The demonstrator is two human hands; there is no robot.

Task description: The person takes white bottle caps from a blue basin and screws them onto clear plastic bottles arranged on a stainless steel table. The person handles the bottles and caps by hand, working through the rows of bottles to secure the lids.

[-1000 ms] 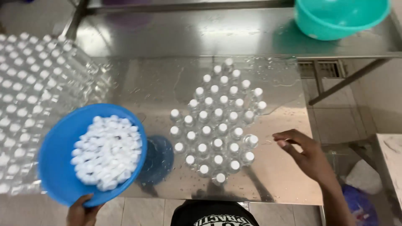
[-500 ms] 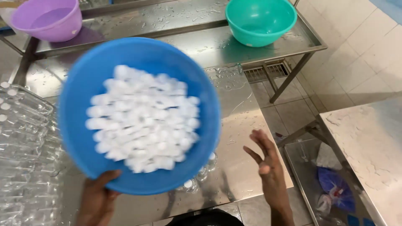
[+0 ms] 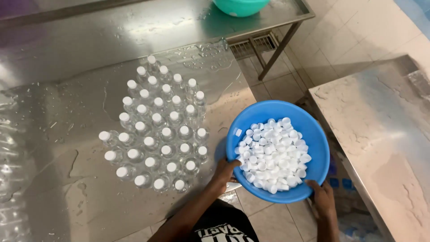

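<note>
Two hands hold one blue bowl (image 3: pixel 277 150) by its near rim: the left hand (image 3: pixel 226 172) has its fingers curled over the edge, the right hand (image 3: pixel 321 197) grips from below. Keeping the bowl flat stops the little white caps (image 3: pixel 273 154) from spilling (it is piled quite full). The bowl hangs just past the steel table (image 3: pixel 67 67), right of the capped clear bottles (image 3: pixel 156 125). A teal bowl (image 3: pixel 242 5) sits far behind.

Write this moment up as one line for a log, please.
left hand: grips blue bowl rim | right hand: grips rim | bowl: white caps, off table edge | steel table: capped bottles
</note>
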